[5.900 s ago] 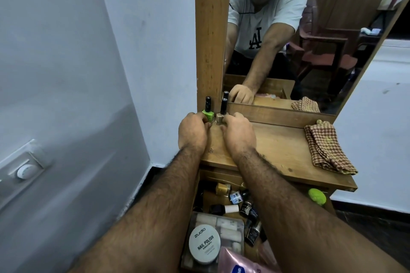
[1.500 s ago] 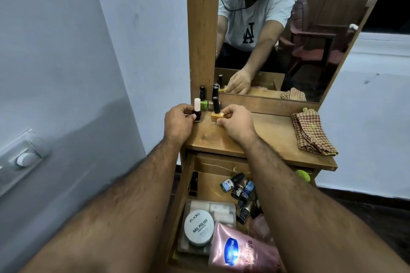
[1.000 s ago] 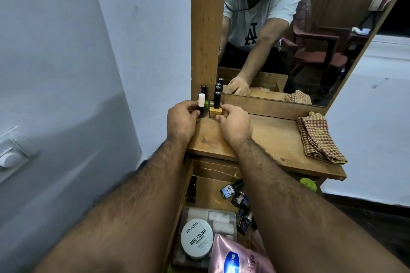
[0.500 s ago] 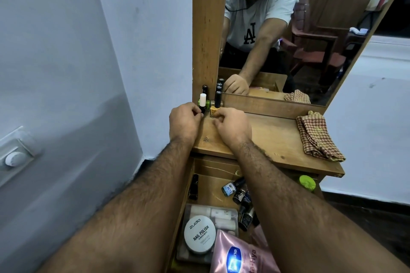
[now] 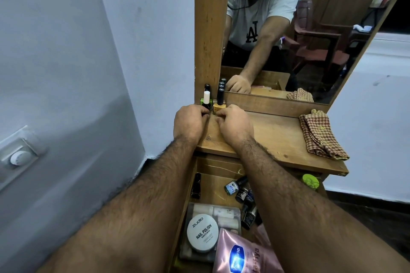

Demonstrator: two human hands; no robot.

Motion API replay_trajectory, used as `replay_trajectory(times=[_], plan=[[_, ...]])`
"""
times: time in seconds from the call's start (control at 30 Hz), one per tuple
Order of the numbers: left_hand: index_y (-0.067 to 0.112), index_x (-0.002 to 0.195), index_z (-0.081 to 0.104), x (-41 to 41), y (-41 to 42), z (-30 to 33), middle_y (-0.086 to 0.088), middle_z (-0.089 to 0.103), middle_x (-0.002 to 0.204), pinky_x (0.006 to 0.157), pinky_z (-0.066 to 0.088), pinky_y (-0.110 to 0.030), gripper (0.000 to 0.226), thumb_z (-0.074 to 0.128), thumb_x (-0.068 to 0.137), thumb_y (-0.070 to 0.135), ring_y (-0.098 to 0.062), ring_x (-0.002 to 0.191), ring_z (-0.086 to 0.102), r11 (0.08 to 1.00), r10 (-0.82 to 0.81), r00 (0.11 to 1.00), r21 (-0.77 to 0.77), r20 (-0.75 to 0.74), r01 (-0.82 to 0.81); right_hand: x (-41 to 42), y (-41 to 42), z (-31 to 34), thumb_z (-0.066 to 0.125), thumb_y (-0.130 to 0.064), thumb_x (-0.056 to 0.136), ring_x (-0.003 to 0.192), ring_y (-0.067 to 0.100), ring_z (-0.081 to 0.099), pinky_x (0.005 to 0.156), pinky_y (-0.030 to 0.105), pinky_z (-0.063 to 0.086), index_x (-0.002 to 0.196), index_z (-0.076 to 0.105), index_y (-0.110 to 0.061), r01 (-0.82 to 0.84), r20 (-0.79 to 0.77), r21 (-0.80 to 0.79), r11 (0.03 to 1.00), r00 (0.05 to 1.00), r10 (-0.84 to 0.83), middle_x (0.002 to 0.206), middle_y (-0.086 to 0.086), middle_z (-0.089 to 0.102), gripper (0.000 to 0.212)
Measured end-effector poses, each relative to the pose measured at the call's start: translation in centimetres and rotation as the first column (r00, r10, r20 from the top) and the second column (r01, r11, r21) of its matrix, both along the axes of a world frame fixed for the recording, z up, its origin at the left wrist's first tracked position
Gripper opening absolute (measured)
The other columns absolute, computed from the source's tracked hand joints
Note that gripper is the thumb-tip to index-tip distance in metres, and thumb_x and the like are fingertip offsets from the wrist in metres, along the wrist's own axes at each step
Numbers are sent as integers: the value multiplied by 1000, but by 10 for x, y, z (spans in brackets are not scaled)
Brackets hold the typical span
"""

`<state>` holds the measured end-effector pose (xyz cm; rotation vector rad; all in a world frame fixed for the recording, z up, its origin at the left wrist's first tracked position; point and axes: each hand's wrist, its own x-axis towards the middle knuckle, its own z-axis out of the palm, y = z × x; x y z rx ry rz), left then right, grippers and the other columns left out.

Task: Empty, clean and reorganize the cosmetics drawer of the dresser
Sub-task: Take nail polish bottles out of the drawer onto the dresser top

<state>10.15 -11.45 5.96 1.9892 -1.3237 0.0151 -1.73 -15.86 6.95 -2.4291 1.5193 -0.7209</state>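
Left hand (image 5: 188, 123) pinches the base of the white-capped dark nail polish bottle (image 5: 206, 102); right hand (image 5: 233, 125) pinches the black-capped yellow nail polish bottle (image 5: 219, 103). Both bottles stand upright, just ahead of the fingertips, at the wooden mirror post (image 5: 211, 29). Open wooden drawer (image 5: 217, 166), nearer than the post, holds more bottles.

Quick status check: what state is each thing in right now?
Drawer: open, still holding items.
White-capped bottle: upright, left hand gripping its base.
Yellow bottle: upright, right hand at its base.
Green bottle: upright.
Checked cloth: folded.
Nail polish tub: lidded.
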Motion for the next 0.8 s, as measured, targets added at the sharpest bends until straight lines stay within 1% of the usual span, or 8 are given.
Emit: replay_trajectory(times=[0.2,0.37,0.47,0.5,0.57,0.63,0.7,0.8], plan=[[24,114,74,-2,2,3,3,73,113,94,49,-28,23,66,93,27,-15,104,64,1000,24,1000,-18,-11,-24,-1,-3,-2,60,-26,96,106,15,58,91,33,51,115,73,-24,3,40,-9,1000,999,-3,117,-4,64,23],[20,111,74,-9,23,6,4,73,108,90,51,-25,21,68,91,22,-11,99,65,997,-39,991,-75,-127,29,-12,0,4,66,-19,93,95,7,61,89,25,50,103,76,-21,-32,267,173,984,964,-15,103,-6,72,15],[20,110,74,-20,54,-1,6,72,105,87,50,-21,19,68,91,21,-7,95,63,990,-75,984,-133,-159,54,-28,19,12,67,-14,92,86,6,61,71,16,53,101,74,-18,-176,464,275,945,886,29,95,-7,68,12],[20,110,73,-24,65,-5,7,71,106,87,51,-22,19,68,92,21,-7,95,63,987,-82,987,-152,-140,61,-33,29,12,67,-13,93,83,8,63,67,18,54,100,73,-18,-201,514,259,945,857,41,94,-6,68,11],[19,109,74,-33,88,-14,6,71,106,87,51,-23,19,68,91,21,-8,95,64,978,-119,991,-181,-62,107,-46,51,4,66,-15,93,82,11,65,71,27,56,99,74,-16,-150,522,118,982,850,67,91,-6,69,10],[20,108,74,-40,108,-22,6,71,106,87,50,-23,18,67,91,19,-10,95,64,977,-176,983,-115,44,180,-62,74,-9,65,-18,93,83,11,64,74,26,53,99,75,-15,-101,459,10,995,885,85,89,-5,70,12],[22,105,72,-47,121,-28,5,71,105,85,51,-29,16,63,92,19,-14,95,65,974,-228,962,46,147,224,-81,93,-27,65,-18,93,80,10,62,72,25,50,96,74,-15,-76,395,-13,997,916,75,85,-6,68,10],[20,103,70,-57,131,-28,-3,72,104,79,53,-35,18,55,94,16,-23,94,66,932,-233,940,334,251,142,-105,113,-48,66,-17,91,79,12,65,73,28,53,95,76,-17,8,328,30,1000,944,-17,86,-6,72,11]])
